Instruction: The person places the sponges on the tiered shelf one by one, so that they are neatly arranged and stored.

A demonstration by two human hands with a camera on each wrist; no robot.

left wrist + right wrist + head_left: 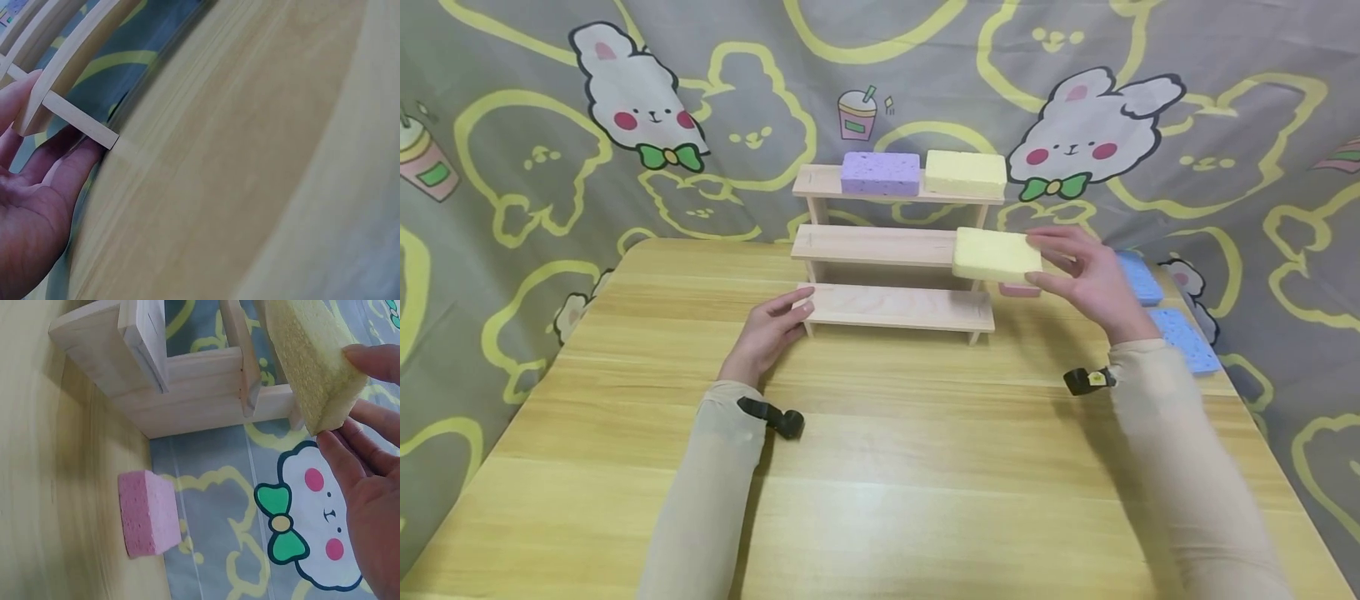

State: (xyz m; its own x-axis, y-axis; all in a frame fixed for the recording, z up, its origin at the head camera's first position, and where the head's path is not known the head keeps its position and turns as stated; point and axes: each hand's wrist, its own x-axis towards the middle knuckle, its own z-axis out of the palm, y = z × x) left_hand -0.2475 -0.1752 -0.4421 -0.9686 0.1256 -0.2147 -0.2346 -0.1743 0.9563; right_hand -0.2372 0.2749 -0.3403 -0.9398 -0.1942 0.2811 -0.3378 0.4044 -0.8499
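The fingers of the right hand (1086, 279) pinched a yellow sponge (996, 256) by its right end, thumb opposite fingertips, leaving most of its length free. The sponge was at the right end of the middle shelf (872, 244); whether it touched the wood could not be told. A light pinch looked sufficient, since squeezing would probably have bent the block. Holding it level, long side parallel to the shelf's front edge, and releasing only with its base fully supported seemed soundest.

The fingers of the left hand (763, 329) gripped the left end of the bottom shelf (895, 307), a useful brace if gentle enough not to drag the wooden rack.

On the top shelf (820, 179), a purple sponge (880, 173) and a second yellow sponge (966, 172) sat side by side, the latter at the right end, offering an alignment guide.

Beside the rack, near the far edge of the surface (880, 467), a pink sponge (150, 512) called for clearance, as did two blue sponges (1183, 340) by the right edge, near the right forearm.
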